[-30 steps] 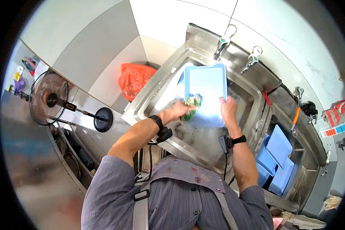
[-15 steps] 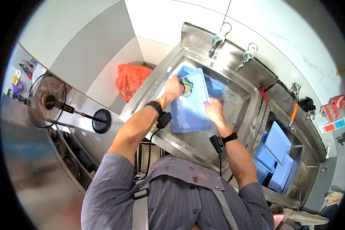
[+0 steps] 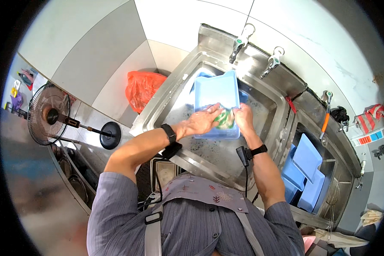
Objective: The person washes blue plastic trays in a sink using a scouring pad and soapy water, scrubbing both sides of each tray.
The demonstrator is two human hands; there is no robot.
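A light blue plastic tray [image 3: 216, 89] is held over the left sink basin [image 3: 168, 112]. My right hand [image 3: 244, 118] is closed on its right edge, near the lower corner. With my left hand [image 3: 203, 120] I press a green and cream scrubbing cloth [image 3: 224, 119] against the inside of the tray, by its near end; the fingers are partly hidden by blur. Behind and under this tray, parts of other blue trays [image 3: 243, 96] show in the basin. Wet suds lie on the basin floor.
Several blue trays [image 3: 308, 155] lean in the right basin, beside a wire whisk [image 3: 332, 198]. Taps [image 3: 239, 44] line the back wall, one with an orange handle [image 3: 325, 123]. A red plastic bag [image 3: 143, 89] sits left of the sink; a standing fan [image 3: 51, 114] is farther left.
My left hand and the cloth have moved from the tray's far left part down to its near end, beside my right hand. The tray has turned straighter.
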